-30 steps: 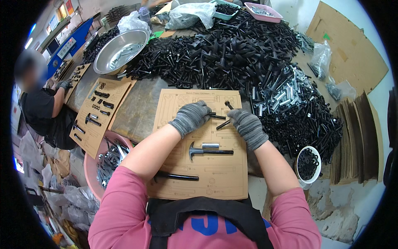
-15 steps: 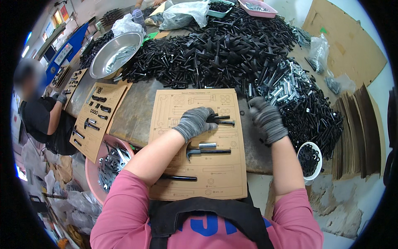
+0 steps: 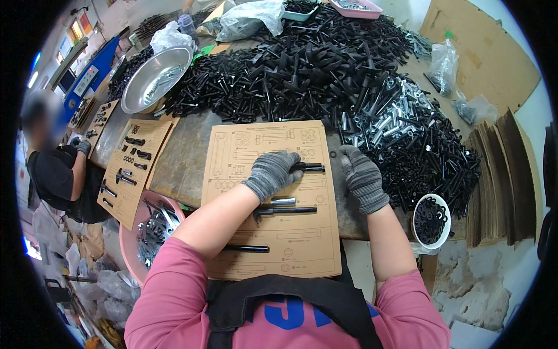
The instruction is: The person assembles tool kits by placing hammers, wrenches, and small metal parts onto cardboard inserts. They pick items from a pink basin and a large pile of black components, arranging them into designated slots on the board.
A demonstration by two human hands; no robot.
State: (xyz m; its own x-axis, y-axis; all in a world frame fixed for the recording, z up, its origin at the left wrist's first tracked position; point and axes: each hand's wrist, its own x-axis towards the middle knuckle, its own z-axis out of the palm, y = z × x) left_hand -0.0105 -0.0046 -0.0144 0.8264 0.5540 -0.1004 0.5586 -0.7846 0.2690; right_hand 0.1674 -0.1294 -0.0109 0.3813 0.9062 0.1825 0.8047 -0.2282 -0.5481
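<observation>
A brown printed cardboard sheet lies on the table in front of me. My left hand, in a grey glove, presses down on a black bolt lying on the sheet's upper right part. My right hand, also gloved, rests at the sheet's right edge beside the heap of parts, fingertips pinching a small black ring. Lower on the sheet lie a short silver bolt, a long black bolt and another black bolt.
A big heap of black bolts and silver ones covers the far table. A white bowl of black washers stands at right, a pink tub of hardware at left, a metal basin beyond. Another person works at left.
My right hand moved from the sheet's middle out to the heap at right and back to the sheet's edge. My left hand stayed on the black bolt.
</observation>
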